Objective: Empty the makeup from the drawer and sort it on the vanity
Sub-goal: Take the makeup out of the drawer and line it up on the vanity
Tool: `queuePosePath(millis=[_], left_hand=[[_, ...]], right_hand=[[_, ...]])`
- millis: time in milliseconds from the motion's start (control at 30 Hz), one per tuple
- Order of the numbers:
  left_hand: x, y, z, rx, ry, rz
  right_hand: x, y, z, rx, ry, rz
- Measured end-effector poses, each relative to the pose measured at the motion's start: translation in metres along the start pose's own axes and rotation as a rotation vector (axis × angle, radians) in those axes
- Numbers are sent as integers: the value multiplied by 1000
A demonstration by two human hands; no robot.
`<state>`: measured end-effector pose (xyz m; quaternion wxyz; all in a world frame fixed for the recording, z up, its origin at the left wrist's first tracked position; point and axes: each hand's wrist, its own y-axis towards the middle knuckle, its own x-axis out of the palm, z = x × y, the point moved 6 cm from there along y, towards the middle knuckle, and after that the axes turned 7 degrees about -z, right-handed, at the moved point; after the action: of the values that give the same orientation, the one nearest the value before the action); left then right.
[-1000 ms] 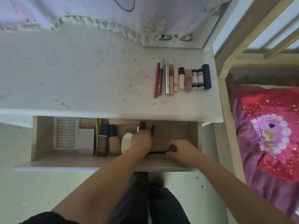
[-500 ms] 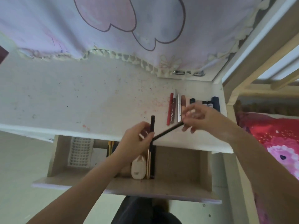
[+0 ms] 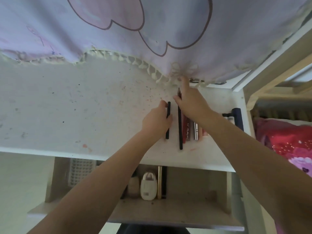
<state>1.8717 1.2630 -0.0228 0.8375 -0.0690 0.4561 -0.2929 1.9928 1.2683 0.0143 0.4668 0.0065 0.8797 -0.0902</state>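
Both hands up from drawer [image 3: 194,191]; long black pencil [image 3: 180,125], short black stick [image 3: 168,120] now laid on vanity [image 3: 84,115].

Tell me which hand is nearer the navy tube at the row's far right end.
Right. The right hand lies over the row's left part, its forearm crossing toward the navy tube; the left hand sits further left, holding a short black stick.

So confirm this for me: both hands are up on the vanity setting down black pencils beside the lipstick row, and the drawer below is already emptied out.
Not emptied. The head view shows the drawer still holding a white oval case, a gold and black tube and a white mesh tray. The rest stands: left hand and right hand set black pencils beside the lipstick row on the vanity.
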Motion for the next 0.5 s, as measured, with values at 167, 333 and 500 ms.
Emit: queuePosePath(millis=[167,333,500], left_hand=[[12,-3,3,67,119,26],[16,-5,6,112,118,8],[9,-45,6,213,-12,53]], right_hand=[[20,1,14,30,-286,25],[19,3,21,32,-417,36],[-3,-45,-4,-92,-221,121]])
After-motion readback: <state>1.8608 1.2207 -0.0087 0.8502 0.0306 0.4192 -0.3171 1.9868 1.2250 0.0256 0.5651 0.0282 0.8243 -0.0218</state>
